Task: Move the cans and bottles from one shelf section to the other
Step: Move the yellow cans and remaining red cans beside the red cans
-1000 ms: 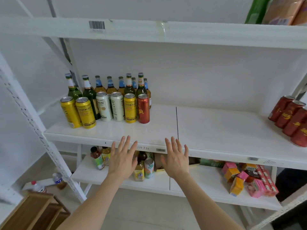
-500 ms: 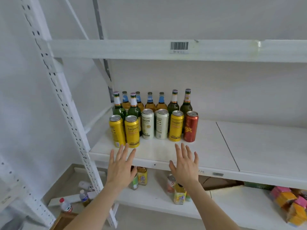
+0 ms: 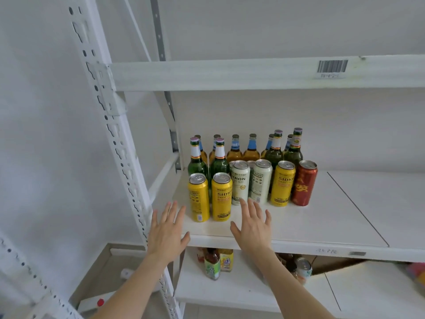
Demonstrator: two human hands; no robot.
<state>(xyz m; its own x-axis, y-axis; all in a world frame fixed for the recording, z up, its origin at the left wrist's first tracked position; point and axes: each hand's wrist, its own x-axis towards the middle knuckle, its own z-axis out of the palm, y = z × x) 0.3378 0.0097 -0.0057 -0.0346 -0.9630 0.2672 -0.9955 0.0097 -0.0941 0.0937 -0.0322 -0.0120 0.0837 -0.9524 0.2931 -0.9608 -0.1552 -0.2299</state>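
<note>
A cluster of cans and bottles stands on the left section of the white shelf (image 3: 310,226). In front are two yellow cans (image 3: 199,197) (image 3: 221,196), then two white cans (image 3: 240,182) (image 3: 260,180), a third yellow can (image 3: 283,183) and a red can (image 3: 304,182). Green bottles (image 3: 196,157) and amber bottles (image 3: 234,149) stand behind them. My left hand (image 3: 167,231) is open, just left of the front yellow cans. My right hand (image 3: 253,223) is open, fingers spread, just before the white cans. Neither hand touches a can.
A perforated white upright (image 3: 119,139) rises at the left, close to my left hand. The shelf beam above (image 3: 230,72) carries a barcode label (image 3: 332,66). A seam (image 3: 356,206) divides the shelf; its right section is bare. The lower shelf holds small bottles (image 3: 212,264) and a can (image 3: 304,269).
The view has swung left and closer to the cluster. Both hands have moved forward over the shelf edge, still open and empty; my right hand now reaches the white cans.
</note>
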